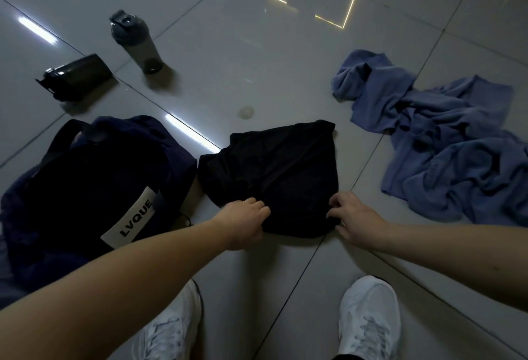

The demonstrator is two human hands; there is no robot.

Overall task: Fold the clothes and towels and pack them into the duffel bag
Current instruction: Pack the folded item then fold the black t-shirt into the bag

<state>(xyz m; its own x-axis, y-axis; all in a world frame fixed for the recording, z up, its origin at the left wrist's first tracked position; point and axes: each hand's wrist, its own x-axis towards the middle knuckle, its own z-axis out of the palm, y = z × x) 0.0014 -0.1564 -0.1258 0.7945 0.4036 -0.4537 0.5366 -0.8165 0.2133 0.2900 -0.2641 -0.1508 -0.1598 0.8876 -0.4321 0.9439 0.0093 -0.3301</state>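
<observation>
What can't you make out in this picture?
Head view:
Duffel bag: left side cut off by frame; too dark to see inside.
Black garment: too dark to tell its type; left hand and right hand cover its near corners.
Blue towel: right end cut off by frame.

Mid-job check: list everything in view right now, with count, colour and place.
duffel bag: one, navy with a white LVQUE label, on the floor at left
black garment: one, black, partly folded, centre, beside the bag
towel: one, blue, crumpled, at right
upright bottle: one, grey, standing, far left
lying bottle: one, dark, on its side, left of the upright one
round spot: one, pale, beyond the garment; cannot tell what it is
floor: grey glossy tiles
left shoe: one, white, bottom edge
right shoe: one, white, bottom edge
left hand: grips the garment's near edge
right hand: pinches the garment's near right corner
</observation>
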